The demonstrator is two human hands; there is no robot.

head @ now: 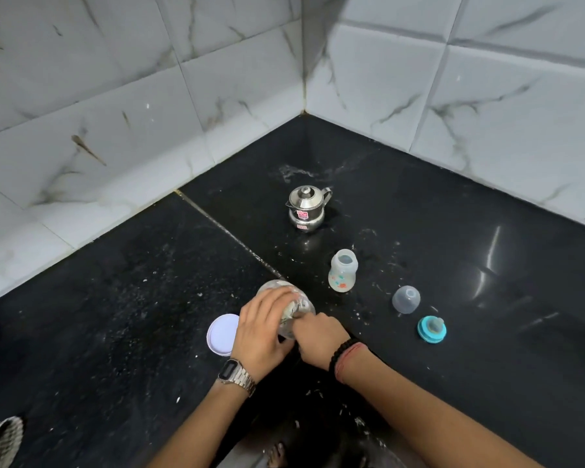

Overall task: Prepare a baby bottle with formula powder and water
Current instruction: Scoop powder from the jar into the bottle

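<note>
Both hands meet at one clear jar (277, 292), tilted on the black counter (115, 332). The left hand (262, 327) curls its fingers over the jar's side and holds it. The right hand (318, 339) is bunched at the jar's mouth; whether it pinches a scoop or anything else cannot be made out, since its fingers hide the opening. Most of the jar is covered by the hands, and its contents show only as a pale blur.

Just left of the left hand lies one white lid (222, 334), partly hidden by that hand. Beyond the jar stands one open baby bottle (342, 271), upright, with no top on. To its right sit one clear cap (406, 299) and one teal nipple ring (432, 329), apart from each other. Farther back stands one steel pot (306, 209) with its lid on.
</note>
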